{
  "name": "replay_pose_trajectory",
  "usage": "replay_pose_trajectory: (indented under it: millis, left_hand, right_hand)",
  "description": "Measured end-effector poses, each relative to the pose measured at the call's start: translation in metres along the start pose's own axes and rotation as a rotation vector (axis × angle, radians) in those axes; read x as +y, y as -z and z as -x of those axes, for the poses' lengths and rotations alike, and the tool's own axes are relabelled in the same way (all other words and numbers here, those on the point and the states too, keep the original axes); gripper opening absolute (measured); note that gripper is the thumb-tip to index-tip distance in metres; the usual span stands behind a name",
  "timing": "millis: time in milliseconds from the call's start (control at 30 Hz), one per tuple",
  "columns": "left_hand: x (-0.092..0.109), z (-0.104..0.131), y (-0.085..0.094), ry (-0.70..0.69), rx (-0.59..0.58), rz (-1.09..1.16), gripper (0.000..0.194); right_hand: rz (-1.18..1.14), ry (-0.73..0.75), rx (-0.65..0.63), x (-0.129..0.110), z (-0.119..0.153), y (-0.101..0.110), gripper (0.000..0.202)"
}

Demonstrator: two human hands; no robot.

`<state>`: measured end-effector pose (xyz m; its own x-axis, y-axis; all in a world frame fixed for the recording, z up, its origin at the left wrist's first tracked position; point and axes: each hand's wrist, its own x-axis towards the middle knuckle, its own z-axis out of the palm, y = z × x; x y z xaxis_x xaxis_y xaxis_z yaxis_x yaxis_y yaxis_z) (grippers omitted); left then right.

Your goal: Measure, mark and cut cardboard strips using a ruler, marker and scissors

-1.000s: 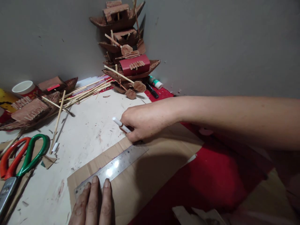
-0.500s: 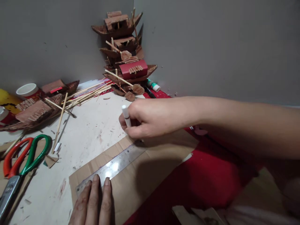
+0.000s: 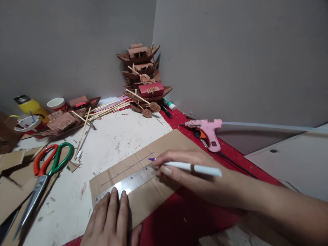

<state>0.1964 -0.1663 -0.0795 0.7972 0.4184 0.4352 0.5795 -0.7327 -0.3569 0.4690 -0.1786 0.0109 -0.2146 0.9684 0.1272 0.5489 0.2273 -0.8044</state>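
A brown cardboard piece (image 3: pixel 166 143) lies on the table with a purple line drawn along its upper part. Below that line a metal ruler (image 3: pixel 130 182) rests on the cardboard. My left hand (image 3: pixel 110 212) presses on the ruler's left end, fingers spread and flat. In my right hand (image 3: pixel 187 171) is a white marker (image 3: pixel 205 170), its purple tip pointing left, close to the line's right end and above the ruler's right end.
Scissors (image 3: pixel 41 181) with red and green handles lie at left. Behind are stacked model boats (image 3: pixel 151 89), wooden sticks (image 3: pixel 112 108), a paper cup (image 3: pixel 55 103) and a yellow bottle (image 3: pixel 33 107). A pink glue gun (image 3: pixel 208 131) rests at right on red cloth (image 3: pixel 238 160).
My right hand has turned the marker from upright to nearly flat, tip now visible. The ruler has slid down off the purple line with my left hand on it. The view has shifted.
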Motion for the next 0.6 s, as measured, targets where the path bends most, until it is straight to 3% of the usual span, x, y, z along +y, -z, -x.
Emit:
replay_pose_trajectory:
  millis: [233,467,600]
  left_hand:
    - [0.003,-0.005,0.012,0.028,-0.093,0.005,0.055]
    - [0.01,-0.008,0.02,0.065,-0.177,-0.014,0.07]
    - [0.008,-0.004,0.019,0.083,-0.176,-0.051,0.072]
  right_hand:
    - [0.096,0.172,0.129,0.025,-0.004,-0.036,0.022]
    - [0.126,0.118,0.209,0.031,-0.004,-0.036,0.021]
    - [0.121,0.137,0.185,0.035,-0.002,-0.038,0.022]
